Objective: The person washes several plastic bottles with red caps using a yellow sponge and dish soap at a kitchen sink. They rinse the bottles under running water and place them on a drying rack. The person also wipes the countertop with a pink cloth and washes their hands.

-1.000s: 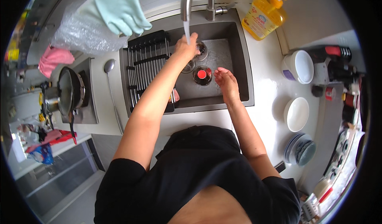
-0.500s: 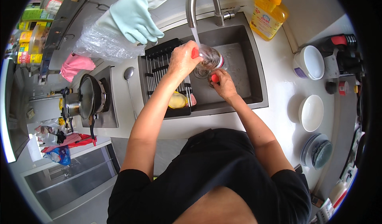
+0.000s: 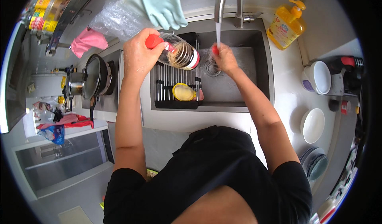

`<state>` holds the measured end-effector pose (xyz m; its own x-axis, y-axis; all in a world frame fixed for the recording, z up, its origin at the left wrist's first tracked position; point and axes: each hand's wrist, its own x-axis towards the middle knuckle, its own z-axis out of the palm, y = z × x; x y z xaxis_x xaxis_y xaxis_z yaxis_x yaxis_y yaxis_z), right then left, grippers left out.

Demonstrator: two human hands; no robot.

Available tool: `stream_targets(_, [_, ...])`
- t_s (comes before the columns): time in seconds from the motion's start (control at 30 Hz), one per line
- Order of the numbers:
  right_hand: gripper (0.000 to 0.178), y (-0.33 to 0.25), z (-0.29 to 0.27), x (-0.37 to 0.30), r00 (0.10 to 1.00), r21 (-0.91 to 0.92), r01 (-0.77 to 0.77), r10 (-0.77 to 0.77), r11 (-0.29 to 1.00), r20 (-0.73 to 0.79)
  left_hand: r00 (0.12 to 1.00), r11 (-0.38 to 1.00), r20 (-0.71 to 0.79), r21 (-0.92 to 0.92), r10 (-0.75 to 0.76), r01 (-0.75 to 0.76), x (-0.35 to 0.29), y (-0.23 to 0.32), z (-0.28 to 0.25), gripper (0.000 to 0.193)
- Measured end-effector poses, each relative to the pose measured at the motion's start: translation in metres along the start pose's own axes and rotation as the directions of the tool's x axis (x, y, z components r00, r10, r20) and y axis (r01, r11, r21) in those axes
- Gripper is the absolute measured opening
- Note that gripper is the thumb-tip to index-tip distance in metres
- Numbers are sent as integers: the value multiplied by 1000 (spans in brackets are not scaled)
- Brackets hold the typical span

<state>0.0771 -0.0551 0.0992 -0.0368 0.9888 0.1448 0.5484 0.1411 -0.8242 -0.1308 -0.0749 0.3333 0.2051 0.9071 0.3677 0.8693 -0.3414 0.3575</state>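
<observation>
My left hand grips a clear ridged bottle by its red top end. The bottle lies tilted over the drying rack, showing a white and red band and something dark inside. My right hand is closed on a small red cap under the running faucet. Water from the spout strikes the cap and fingers and splashes into the grey sink.
A yellow oval thing sits on the rack. Pale green rubber gloves hang behind it. A pump bottle of yellow liquid stands right of the faucet. White bowls and stacked dishes line the right counter; a pan is at left.
My left hand has carried the bottle left, from under the stream to over the rack. My right hand has brought the red cap up into the water.
</observation>
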Motion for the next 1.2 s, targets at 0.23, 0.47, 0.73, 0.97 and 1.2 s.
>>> stream_targets(0.23, [36, 9, 7, 13, 990, 114, 109, -98, 987, -101, 994, 989, 55, 120, -99, 92, -13, -48, 21, 28])
stream_targets(0.47, [33, -7, -18, 9, 997, 149, 1, -12, 989, 72, 966, 974, 146, 114, -213, 198, -22, -99, 59, 30])
stream_targets(0.73, [34, -26, -38, 10, 986, 224, 56, -90, 973, 144, 985, 916, 68, 381, -162, 124, -29, -58, 37, 35])
stream_targets(0.97, [33, -20, -60, 21, 972, 437, -235, 208, 868, 110, 958, 999, 286, -50, -1, 16, -25, -1, 94, 26])
stream_targets(1.2, [31, -25, -66, 12, 980, 424, -199, 186, 884, 72, 933, 924, 360, -355, -3, 140, -21, 16, 195, 83])
